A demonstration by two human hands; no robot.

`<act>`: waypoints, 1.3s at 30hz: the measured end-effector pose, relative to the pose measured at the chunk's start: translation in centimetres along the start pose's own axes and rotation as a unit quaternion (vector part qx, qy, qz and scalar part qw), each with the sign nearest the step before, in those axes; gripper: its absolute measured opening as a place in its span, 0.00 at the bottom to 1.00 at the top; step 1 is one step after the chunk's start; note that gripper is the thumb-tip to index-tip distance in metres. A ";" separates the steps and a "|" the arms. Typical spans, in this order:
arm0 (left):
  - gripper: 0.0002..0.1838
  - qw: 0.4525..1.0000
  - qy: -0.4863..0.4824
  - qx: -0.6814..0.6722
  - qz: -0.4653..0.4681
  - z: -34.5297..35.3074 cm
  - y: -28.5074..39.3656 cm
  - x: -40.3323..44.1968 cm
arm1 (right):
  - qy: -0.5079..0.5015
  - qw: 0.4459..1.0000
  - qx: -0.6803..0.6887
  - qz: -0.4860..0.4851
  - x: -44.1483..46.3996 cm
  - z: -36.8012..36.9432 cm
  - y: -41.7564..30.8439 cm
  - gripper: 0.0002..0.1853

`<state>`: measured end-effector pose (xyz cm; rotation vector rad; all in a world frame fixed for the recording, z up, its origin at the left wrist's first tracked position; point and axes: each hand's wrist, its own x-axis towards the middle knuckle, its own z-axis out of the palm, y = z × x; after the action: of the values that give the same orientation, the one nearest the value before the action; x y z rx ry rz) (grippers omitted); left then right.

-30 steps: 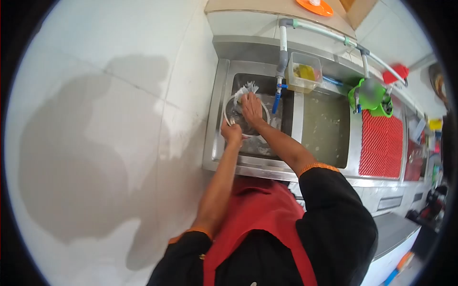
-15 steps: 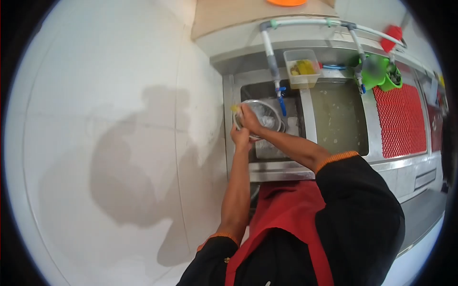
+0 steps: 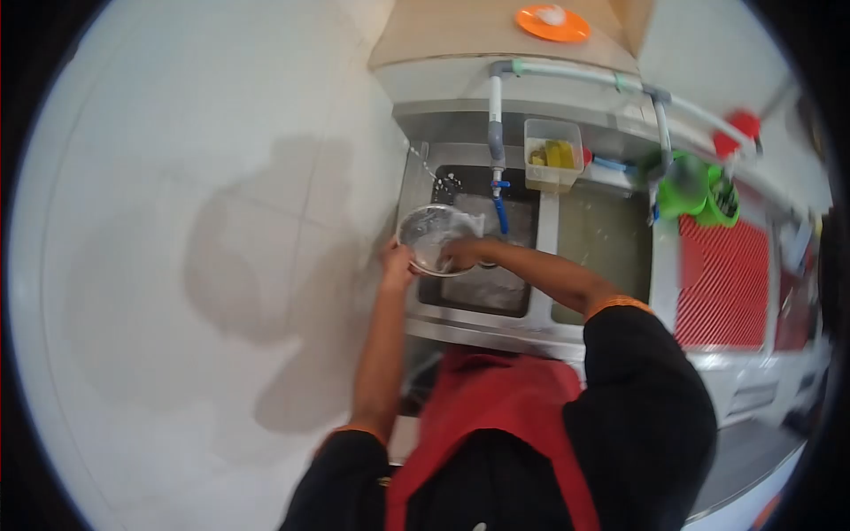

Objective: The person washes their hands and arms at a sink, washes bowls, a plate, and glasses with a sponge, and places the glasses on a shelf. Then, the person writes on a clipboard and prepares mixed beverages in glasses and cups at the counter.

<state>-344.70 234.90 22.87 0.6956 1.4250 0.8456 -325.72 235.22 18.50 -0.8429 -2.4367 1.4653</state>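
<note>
A round metal pot (image 3: 416,232) is tilted over the left sink basin (image 3: 505,299), with whitish suds on its inner wall. My left hand (image 3: 397,260) grips its rim at the left side. Inside the pot, near its right wall, my right hand (image 3: 462,254) has its fingers curled and pressed against the metal; whatever they hold is hidden. Part of a loop handle shows beside the right wrist. White foam flecks (image 3: 450,181) lie at the basin's back left corner, behind the pot.
A blue-handled tap (image 3: 500,208) hangs over the basin. Behind it stands a clear plastic tub (image 3: 553,157) with yellow pieces. To the right are a water-filled basin (image 3: 605,239), green containers (image 3: 682,186) and a red mat (image 3: 722,283). An orange plate (image 3: 553,25) rests on the shelf.
The pot has tipped so its inside faces me more. My right hand has gone from the rim's left side into the pot. A yellow thing at its fingers is out of sight; foam flecks have appeared.
</note>
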 end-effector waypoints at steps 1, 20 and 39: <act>0.18 0.999 0.012 -0.040 0.000 2.7 0.9 -2.7 | 0.067 0.981 -0.176 0.049 -0.8 -1.3 0.8 0.15; 0.06 0.961 0.003 -0.101 -0.259 -3.1 2.4 1.3 | 0.228 0.851 0.423 0.210 3.9 -10.8 1.6 0.19; 0.18 0.899 0.404 0.166 0.022 13.7 2.0 -3.2 | 0.627 0.470 0.613 0.101 -0.5 1.2 -4.6 0.16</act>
<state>-331.07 234.43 26.92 0.6547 2.3525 0.9908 -327.55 232.45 21.92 -1.0576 0.0023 1.2673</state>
